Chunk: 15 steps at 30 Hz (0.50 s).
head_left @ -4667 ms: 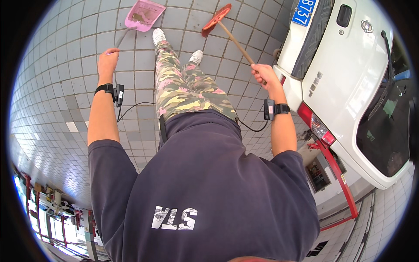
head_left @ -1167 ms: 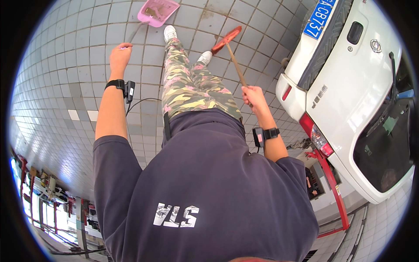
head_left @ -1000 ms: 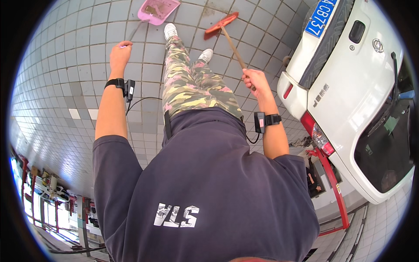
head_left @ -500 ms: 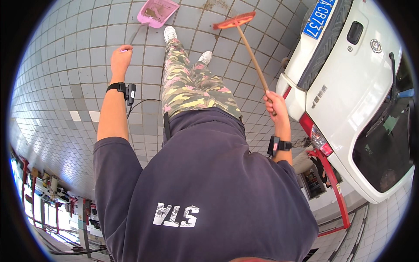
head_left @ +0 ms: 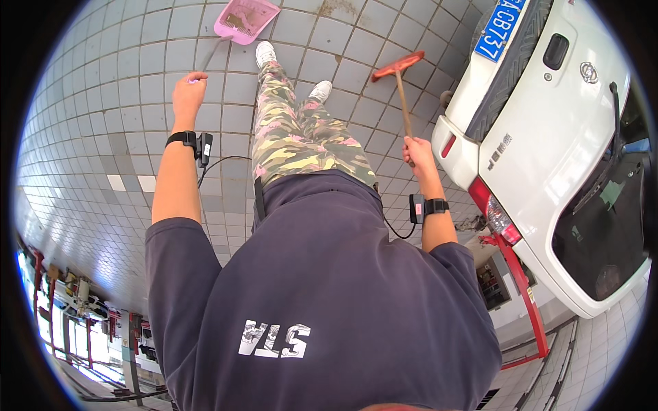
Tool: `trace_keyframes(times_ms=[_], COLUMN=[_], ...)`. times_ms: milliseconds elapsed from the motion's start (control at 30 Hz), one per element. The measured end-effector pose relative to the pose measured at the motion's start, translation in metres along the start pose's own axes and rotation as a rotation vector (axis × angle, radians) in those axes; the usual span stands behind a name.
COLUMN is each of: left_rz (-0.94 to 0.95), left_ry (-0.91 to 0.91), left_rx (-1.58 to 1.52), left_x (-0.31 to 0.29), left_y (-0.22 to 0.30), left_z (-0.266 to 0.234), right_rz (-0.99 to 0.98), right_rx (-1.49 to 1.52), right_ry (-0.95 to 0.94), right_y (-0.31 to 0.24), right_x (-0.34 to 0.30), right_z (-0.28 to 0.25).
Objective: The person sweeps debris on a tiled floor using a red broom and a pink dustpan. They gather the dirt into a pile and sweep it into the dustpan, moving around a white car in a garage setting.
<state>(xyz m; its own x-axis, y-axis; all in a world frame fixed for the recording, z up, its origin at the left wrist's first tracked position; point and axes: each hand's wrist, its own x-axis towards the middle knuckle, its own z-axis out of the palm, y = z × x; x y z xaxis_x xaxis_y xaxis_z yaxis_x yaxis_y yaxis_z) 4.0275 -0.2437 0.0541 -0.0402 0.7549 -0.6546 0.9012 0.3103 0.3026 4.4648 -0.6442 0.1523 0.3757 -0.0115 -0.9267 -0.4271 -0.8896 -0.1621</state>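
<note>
My left hand (head_left: pixel 189 96) is wrapped round the handle of a pink dustpan (head_left: pixel 245 20), which rests on the tiles at the far left of my feet. Some dirt shows in its pan. My right hand (head_left: pixel 420 155) grips the wooden handle of a red-headed broom (head_left: pixel 399 66). The broom head is near the floor on my right, ahead of my feet and close to the car's bumper. Each wrist carries a black strap with a small box.
A white car (head_left: pixel 521 151) stands close on my right, its rear toward me. Grey floor tiles (head_left: pixel 308 51) spread ahead, with a brown dirt patch (head_left: pixel 338 7) at the far edge. A red metal frame (head_left: pixel 524 294) is behind the car's tail light.
My right hand has moved left and slightly up in the picture. The broom head has swung right and away from my feet, toward the car. My left hand and the dustpan are nearly still.
</note>
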Motion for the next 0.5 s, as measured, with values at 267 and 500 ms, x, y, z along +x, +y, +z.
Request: trace_keyframes(times_ms=[267,500], left_rz=[-0.023,-0.022], left_ry=[-0.019,-0.003], left_rx=[0.035,0.001], left_x=[0.003,-0.004], left_y=[-0.002,0.001], left_z=[0.001,0.001], right_rz=[0.029,0.050], right_rx=[0.386,0.468], right_ry=[-0.249,-0.226], right_y=[-0.041,-0.014], right_x=[-0.002,-0.038], right_z=[0.019,-0.017])
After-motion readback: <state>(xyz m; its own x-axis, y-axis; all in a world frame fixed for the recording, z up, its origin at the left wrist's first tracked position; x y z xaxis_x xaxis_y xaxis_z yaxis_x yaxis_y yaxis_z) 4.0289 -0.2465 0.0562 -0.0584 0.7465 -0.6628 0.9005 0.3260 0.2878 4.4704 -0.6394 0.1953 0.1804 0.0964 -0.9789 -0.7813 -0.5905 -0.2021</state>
